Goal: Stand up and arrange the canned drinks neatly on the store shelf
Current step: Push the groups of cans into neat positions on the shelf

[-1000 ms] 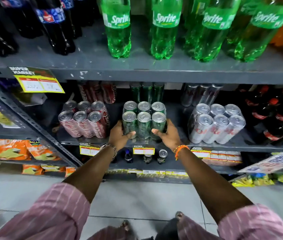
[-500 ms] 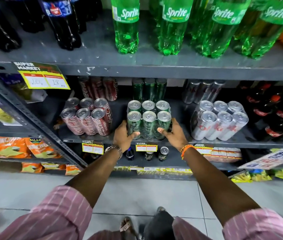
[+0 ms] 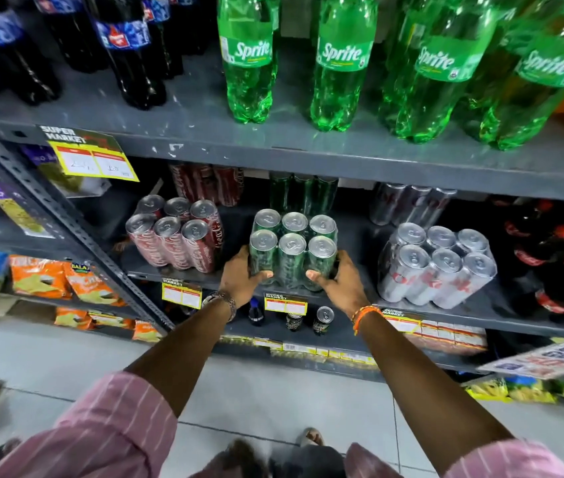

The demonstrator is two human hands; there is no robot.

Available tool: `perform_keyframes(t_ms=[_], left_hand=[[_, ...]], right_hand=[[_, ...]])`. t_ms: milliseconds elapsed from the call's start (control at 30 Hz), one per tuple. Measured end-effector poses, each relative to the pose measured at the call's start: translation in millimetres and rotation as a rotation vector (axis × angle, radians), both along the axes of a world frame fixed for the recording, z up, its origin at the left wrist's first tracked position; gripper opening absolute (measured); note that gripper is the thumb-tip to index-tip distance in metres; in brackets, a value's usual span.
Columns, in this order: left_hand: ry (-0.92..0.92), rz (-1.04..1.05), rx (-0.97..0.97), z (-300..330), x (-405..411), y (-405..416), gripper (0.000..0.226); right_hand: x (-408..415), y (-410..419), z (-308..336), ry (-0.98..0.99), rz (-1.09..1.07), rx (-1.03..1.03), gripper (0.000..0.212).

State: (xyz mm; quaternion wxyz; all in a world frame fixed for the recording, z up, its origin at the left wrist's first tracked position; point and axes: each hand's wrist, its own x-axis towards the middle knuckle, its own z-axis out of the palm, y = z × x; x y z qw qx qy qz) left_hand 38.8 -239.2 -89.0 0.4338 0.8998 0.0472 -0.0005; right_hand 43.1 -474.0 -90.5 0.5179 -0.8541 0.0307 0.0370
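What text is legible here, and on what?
"Sprite": labels of the green bottles on the top shelf.
"SUPER MARKET": header of the yellow price tag on the shelf edge; its handwritten prices are unreadable.
"BALA...": orange snack bag, cut off.
Can labels, dark bottle labels, small shelf tags, promo sign: too blurred.

A: Middle shelf (image 3: 308, 298), contents?
B: Three upright six-packs: red cans (image 3: 177, 236) left, green cans (image 3: 292, 250) centre, silver cans (image 3: 436, 267) right. Dark bottles (image 3: 556, 257) at far right.
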Motion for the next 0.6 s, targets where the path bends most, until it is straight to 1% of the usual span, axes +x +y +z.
perform_keyframes(t_ms=[67, 100, 133, 167, 233, 267, 300, 333, 400, 433, 467, 500, 533, 600], left_hand=[[-0.024, 0.005, 0.028, 6, -5, 2, 0.063], [-0.04, 0.032, 0.022, 6, -7, 6, 0.064], [-0.064, 0.068, -0.013, 8, -12, 11, 0.065], [-0.098, 0.115, -0.069, 9, -20, 19, 0.062], [-0.246, 0.27, -0.125, 10, -34, 44, 0.047], [-0.32, 0.364, -0.101, 9, -41, 58, 0.043], [-0.359, 0.46, -0.077, 10, -46, 74, 0.045], [-0.334, 0.541, -0.048, 12, -48, 90, 0.052], [-0.178, 0.613, 0.007, 16, -46, 122, 0.067], [-0.108, 0.586, 0.033, 11, -40, 137, 0.072], [-0.068, 0.523, 0.066, 8, -35, 153, 0.074], [-0.05, 0.453, 0.106, 3, -28, 169, 0.077], [-0.046, 0.378, 0.134, -2, -22, 183, 0.077], [-0.083, 0.238, 0.137, 0, -14, 196, 0.071]], right_hand=[[-6, 5, 3, -0.021, -0.077, 0.048, 0.069], [-11, 7, 5, -0.071, -0.135, 0.048, 0.077], [-17, 13, 8, -0.158, -0.191, -0.002, 0.083], [-24, 20, 11, -0.264, -0.24, -0.098, 0.082], [-37, 40, 23, -0.48, -0.308, -0.253, 0.068], [-40, 52, 30, -0.564, -0.332, -0.28, 0.06], [-42, 66, 37, -0.648, -0.345, -0.285, 0.053], [-42, 80, 40, -0.728, -0.332, -0.273, 0.048], [-42, 114, 44, -0.847, -0.198, -0.205, 0.039], [-41, 130, 46, -0.853, -0.102, -0.157, 0.035], [-38, 150, 45, -0.803, -0.002, -0.123, 0.032], [-35, 171, 43, -0.684, 0.089, -0.109, 0.033], [-32, 191, 42, -0.528, 0.154, -0.114, 0.038], [-21, 223, 32, -0.275, 0.155, -0.138, 0.061]])
